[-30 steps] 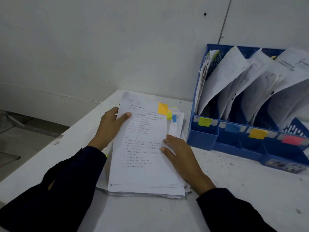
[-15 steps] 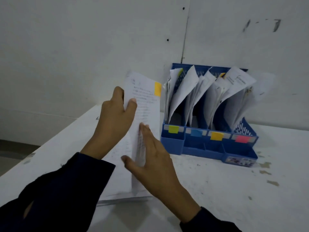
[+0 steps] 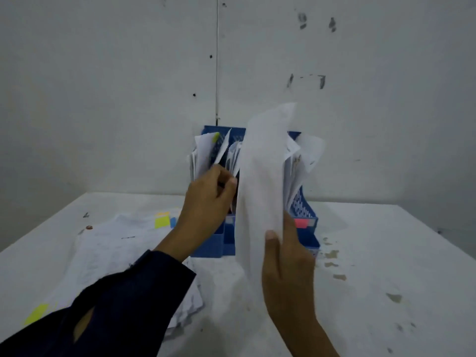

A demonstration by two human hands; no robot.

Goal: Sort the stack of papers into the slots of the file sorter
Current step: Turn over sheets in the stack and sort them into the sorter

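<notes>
The blue file sorter [image 3: 305,214] stands against the wall at the table's back, its slots full of white sheets. My right hand [image 3: 286,266] grips a white sheet [image 3: 262,176] by its lower edge and holds it upright in front of the sorter's middle slots. My left hand [image 3: 209,199] reaches into the sorter's left side, its fingers curled and pinching the edge of a filed sheet [image 3: 223,149]. The stack of papers [image 3: 110,244] lies flat on the table to the left, with a yellow tab [image 3: 162,220] at its far edge.
A pink label [image 3: 300,223] shows on the sorter's front right. Brownish stains [image 3: 334,264] mark the white table [image 3: 386,240] to the right of the sorter. A yellow-green tab [image 3: 36,313] sticks out near my left sleeve.
The top sheet has left the stack and now hangs upright at the sorter in my right hand. My left hand let go of it and moved to the filed sheets.
</notes>
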